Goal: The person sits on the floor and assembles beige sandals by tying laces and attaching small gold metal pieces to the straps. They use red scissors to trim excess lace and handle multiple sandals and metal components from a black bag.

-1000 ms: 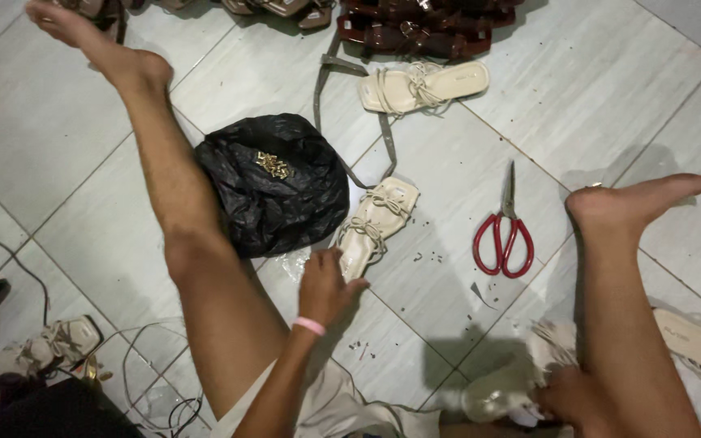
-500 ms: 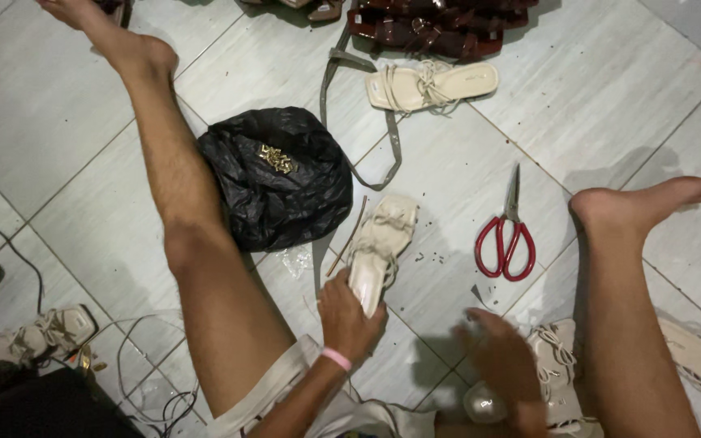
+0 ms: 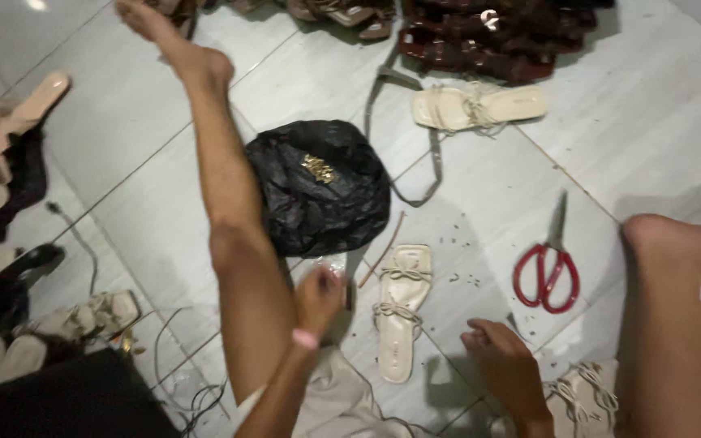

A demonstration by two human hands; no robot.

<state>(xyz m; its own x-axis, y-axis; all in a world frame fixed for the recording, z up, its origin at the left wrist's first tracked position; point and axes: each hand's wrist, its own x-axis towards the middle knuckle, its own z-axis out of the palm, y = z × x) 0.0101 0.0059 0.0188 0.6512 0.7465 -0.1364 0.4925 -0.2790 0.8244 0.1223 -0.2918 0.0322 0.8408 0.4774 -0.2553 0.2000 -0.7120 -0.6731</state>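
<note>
A cream strappy sandal (image 3: 400, 312) lies flat on the tiled floor between my legs. My left hand (image 3: 320, 298), with a pink band at the wrist, hovers beside the sandal's left edge, fingers curled near a clear plastic scrap (image 3: 328, 264); whether it grips anything is unclear. My right hand (image 3: 505, 365) rests low on the floor to the sandal's right, fingers spread, holding nothing. Another cream sandal (image 3: 582, 393) lies just right of that hand, against my right leg.
A black plastic bag (image 3: 318, 186) sits above the sandal beside my left leg. Red-handled scissors (image 3: 547, 272) lie to the right. A matching cream sandal (image 3: 480, 105) and dark shoes (image 3: 488, 40) lie at the top. More footwear and cables (image 3: 180, 381) crowd the left.
My left hand has let go of the cream sandal, which now lies flat on the floor. My right hand has come forward beside it. The view has shifted right.
</note>
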